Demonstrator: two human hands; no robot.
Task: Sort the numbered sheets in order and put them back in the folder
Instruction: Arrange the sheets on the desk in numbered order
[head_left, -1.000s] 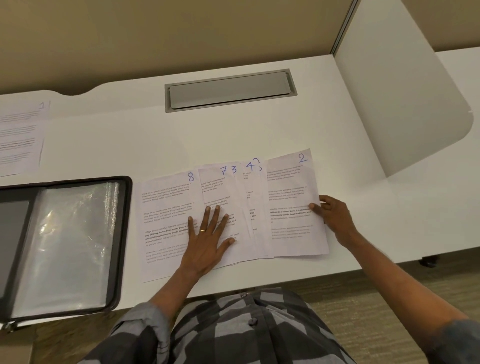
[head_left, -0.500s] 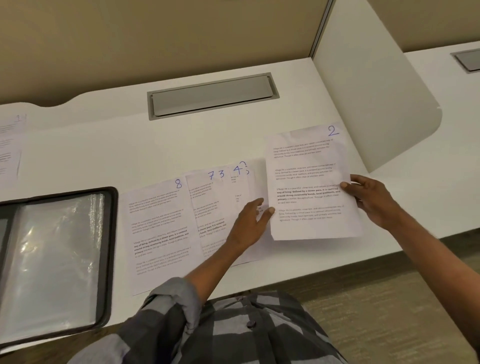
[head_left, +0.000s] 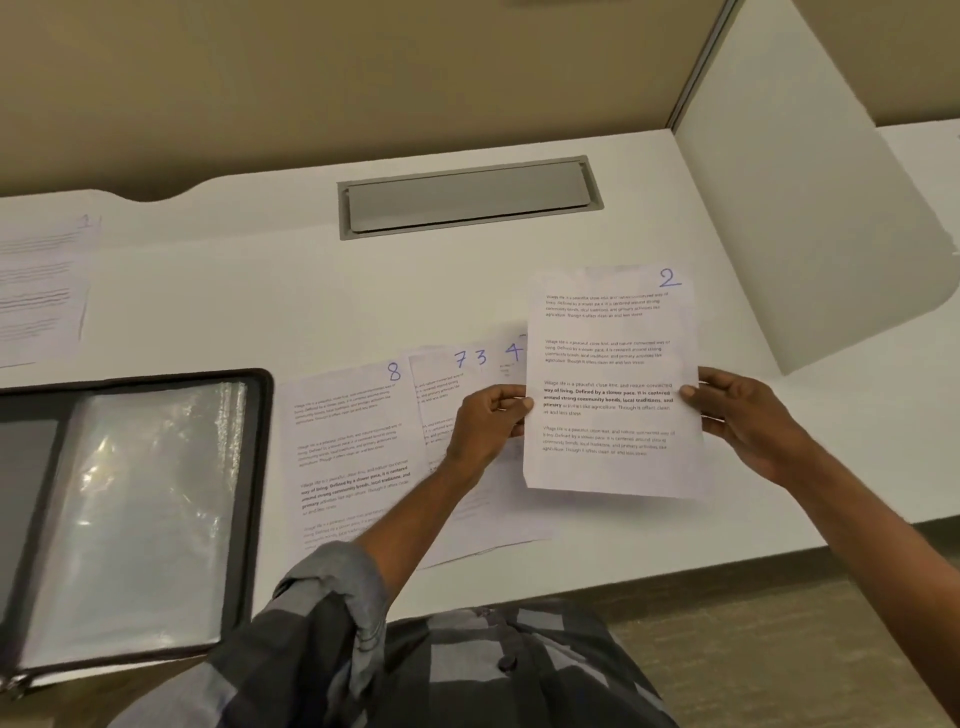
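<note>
At your ten o'clock, a white printed sheet marked 1 (head_left: 41, 291) lies flat on the white desk (head_left: 260, 291), well apart from the others. Below it, at eight o'clock, the black zip folder with clear plastic sleeves (head_left: 261, 467) lies open. Just right of the folder, near six o'clock, a fan of white printed sheets marked 8, 7, 3 and 4 (head_left: 353, 447) overlaps on the desk.

Your left hand (head_left: 485, 423) pinches the left edge of the white printed sheet marked 2 (head_left: 608, 384), thumb on top and fingers curled beneath. Your right hand (head_left: 743, 415), at three o'clock, pinches the right edge the same way. The sheet spans the gap between them, apparently lifted off the desk and covering the right end of the fan.

Treat it as what it looks like — one thin, limp leaf, light and easy to crease. Mid-height pinches on both long edges suit it; held by one corner it would likely droop and fold. Grip lightly, since a hard pinch may dent the margin. It probably belongs on sheet 1, over at ten o'clock.
</note>
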